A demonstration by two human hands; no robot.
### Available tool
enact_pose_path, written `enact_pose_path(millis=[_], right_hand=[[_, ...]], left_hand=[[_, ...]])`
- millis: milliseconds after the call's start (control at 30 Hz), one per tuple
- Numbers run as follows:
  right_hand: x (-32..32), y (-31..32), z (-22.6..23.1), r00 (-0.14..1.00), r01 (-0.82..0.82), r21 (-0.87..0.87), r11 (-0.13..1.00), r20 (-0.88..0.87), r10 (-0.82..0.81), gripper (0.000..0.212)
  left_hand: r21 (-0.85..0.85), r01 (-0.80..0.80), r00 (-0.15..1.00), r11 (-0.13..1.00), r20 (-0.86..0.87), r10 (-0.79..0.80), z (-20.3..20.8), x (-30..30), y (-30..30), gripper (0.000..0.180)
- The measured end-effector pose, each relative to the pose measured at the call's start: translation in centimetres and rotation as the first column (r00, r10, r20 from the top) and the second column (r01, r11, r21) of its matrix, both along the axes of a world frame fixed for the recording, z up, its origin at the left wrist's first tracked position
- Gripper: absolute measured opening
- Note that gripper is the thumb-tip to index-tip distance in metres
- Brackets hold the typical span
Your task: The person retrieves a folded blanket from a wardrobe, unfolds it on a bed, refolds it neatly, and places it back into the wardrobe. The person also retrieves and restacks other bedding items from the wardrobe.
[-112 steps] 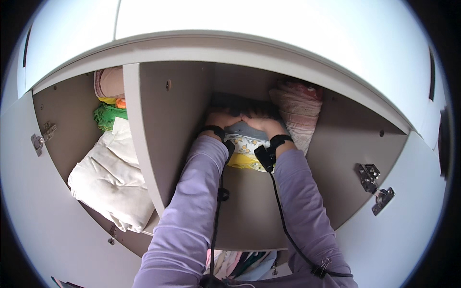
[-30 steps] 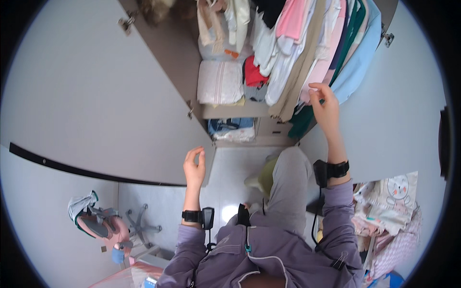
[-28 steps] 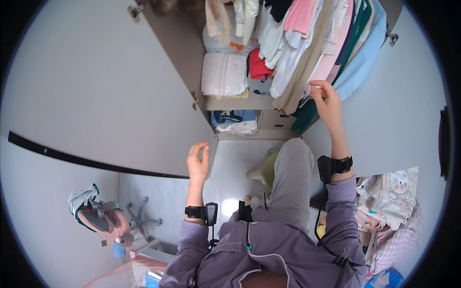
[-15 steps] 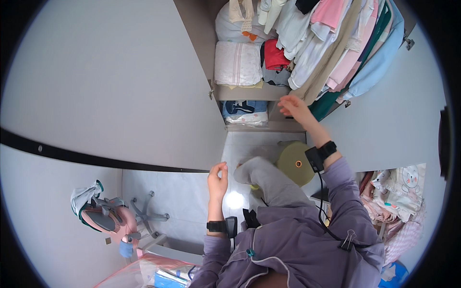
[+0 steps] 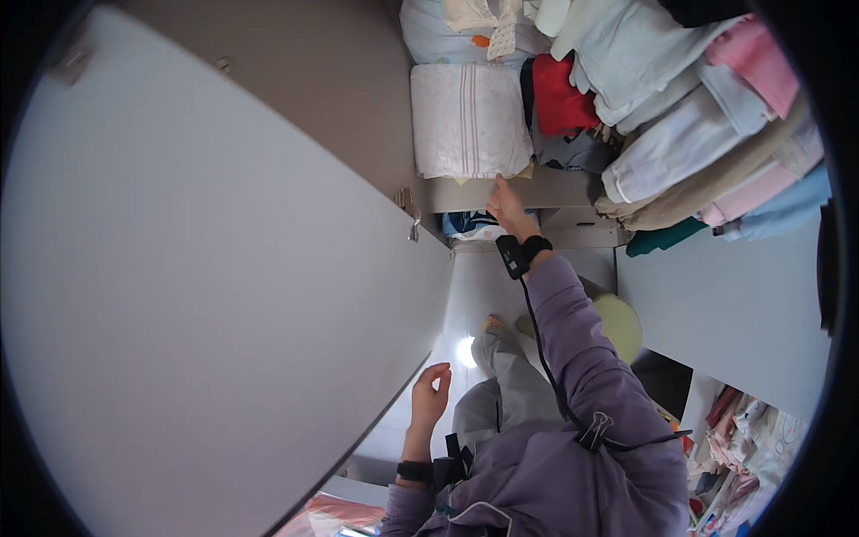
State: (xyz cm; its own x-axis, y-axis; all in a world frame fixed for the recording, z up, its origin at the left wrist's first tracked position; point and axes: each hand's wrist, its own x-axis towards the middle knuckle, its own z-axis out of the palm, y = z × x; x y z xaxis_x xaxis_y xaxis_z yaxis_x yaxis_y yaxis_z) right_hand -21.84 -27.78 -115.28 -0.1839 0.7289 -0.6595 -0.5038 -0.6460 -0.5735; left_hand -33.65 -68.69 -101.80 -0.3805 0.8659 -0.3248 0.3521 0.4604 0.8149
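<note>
A folded white blanket [image 5: 470,121] with pinkish stripes lies on the closet shelf [image 5: 447,193]. My right hand [image 5: 508,208] reaches to its front edge; a finger stretches up to the lower edge and seems to touch it. The other fingers are partly hidden, and no grip on the cloth shows. My left hand [image 5: 430,394] hangs low beside the large grey door [image 5: 242,268], fingers loosely curved, a gap between thumb and fingers, nothing in it. Right of the blanket sit red folded clothes [image 5: 564,97] and grey folded clothes [image 5: 573,152].
Hanging clothes [image 5: 662,116] crowd the closet's right side. Folded blue clothing [image 5: 463,224] lies in the compartment below the shelf. A round green stool [image 5: 619,327] stands by the right door [image 5: 743,304]. More clothes [image 5: 752,438] are piled at lower right.
I am closer to the closet. My right hand has moved left from near the hanging clothes to the blanket's front edge. The left door now stands at another angle and fills more of the view.
</note>
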Motion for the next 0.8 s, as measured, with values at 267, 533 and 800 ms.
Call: enact_pose_path(millis=[267, 533, 800], right_hand=[[-2.4, 6.5, -1.7, 0.952, 0.305, -0.204, 0.93, 0.081, -0.295, 0.054], [-5.9, 11.3, 0.8, 0.741, 0.399, 0.265, 0.878, 0.47, -0.479, 0.073], [-5.1, 8.8, 14.6, 0.968, 0.252, 0.533, 0.807, -0.144, -0.207, 0.048]], left_hand=[[-0.043, 0.155, 0.987, 0.987, -0.025, -0.156, -1.7, -0.5, 3.5, 0.018], [-0.087, 0.246, 0.969, 0.965, 0.0, -0.247, -2.4, -0.6, 5.3, 0.02], [-0.125, 0.34, 0.937, 0.932, -0.033, -0.347, -1.1, -1.3, 5.5, 0.024]])
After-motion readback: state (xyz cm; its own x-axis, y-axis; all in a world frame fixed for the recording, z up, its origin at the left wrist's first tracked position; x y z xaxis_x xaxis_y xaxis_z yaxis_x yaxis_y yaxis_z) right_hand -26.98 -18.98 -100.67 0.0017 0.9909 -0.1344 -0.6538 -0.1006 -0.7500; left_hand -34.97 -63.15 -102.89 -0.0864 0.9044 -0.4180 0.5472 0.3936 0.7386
